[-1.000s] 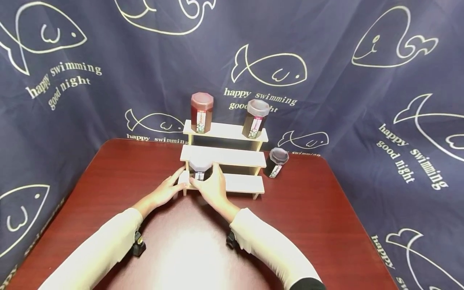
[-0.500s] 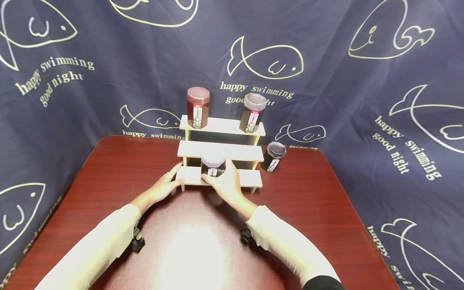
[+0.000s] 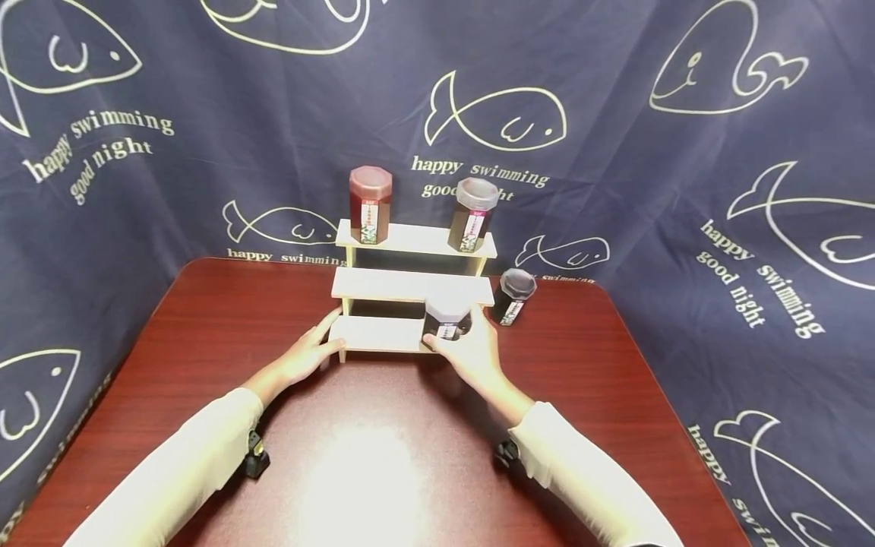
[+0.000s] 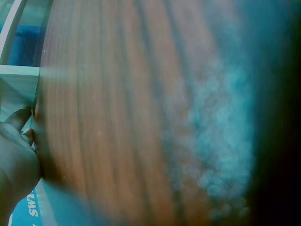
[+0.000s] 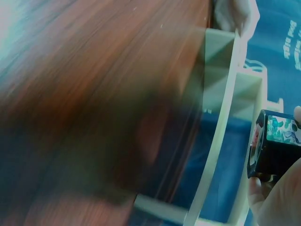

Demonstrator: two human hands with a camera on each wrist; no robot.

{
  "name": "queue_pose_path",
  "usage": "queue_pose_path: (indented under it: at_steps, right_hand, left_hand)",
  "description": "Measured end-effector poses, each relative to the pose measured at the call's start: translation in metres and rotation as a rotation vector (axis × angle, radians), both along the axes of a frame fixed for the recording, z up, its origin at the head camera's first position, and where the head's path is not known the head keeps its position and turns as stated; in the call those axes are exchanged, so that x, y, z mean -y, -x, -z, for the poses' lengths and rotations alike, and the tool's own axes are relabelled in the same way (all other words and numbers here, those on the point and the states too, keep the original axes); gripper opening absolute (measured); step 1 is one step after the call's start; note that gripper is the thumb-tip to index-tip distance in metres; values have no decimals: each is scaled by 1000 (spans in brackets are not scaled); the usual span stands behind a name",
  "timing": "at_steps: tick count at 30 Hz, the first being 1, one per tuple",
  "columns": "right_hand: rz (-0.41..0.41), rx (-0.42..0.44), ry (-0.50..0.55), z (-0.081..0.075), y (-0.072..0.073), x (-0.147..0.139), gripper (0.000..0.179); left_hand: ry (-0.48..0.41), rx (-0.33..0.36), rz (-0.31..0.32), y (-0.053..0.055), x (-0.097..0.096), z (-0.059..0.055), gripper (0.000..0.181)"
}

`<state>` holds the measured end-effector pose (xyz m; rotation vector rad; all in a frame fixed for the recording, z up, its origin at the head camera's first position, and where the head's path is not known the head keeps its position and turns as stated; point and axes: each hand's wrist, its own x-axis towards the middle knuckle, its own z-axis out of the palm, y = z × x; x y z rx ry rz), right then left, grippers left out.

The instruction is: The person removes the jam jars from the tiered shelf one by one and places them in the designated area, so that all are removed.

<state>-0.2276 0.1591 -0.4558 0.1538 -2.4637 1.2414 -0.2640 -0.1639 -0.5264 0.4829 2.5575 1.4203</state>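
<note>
My right hand (image 3: 475, 346) grips a dark jar with a pale lid (image 3: 447, 311) at the right part of the lowest step of a white three-tier display shelf (image 3: 376, 334). In the right wrist view the thumb and fingers lie around this jar (image 5: 277, 143), its label showing. Whether its base bears fully on the step I cannot tell. At the left end of that step rests my left hand (image 3: 304, 357), fingers fairly straight along the side and thumb near the front edge. The left wrist view catches only part of the left hand (image 4: 19, 160) beside the shelf.
On the top tier stand a red-lidded jar (image 3: 370, 205) at left and a clear-lidded jar (image 3: 472, 216) at right. Another dark jar (image 3: 514, 296) is on the reddish-brown table (image 3: 581, 380), right of the shelf. A dark blue curtain (image 3: 307, 114) with fish drawings hangs behind.
My right hand has moved the dark jar rightward along the lowest step, from its left end to its right part. The left hand stays at the shelf's left end. The head view has shifted slightly.
</note>
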Motion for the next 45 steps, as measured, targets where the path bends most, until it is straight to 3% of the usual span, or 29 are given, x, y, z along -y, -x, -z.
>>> queue_pose_path:
  at_steps: [6,13,20,30,45]
  right_hand:
    - [23,-25,-4,-4,0,-27,69]
    - [60,-30,-1,-6,1,-52,84]
    - [134,-29,-22,-6,3,-72,72]
    - [182,0,-15,-4,7,-111,68]
    - [246,95,-24,8,24,-186,72]
  left_hand:
    - [-7,-7,-4,-2,2,0,74]
    - [-4,-12,-2,-2,2,-2,73]
    - [-3,-19,-3,-2,3,-4,74]
    - [16,-22,3,-1,2,-2,73]
    - [22,-6,6,1,-1,1,73]
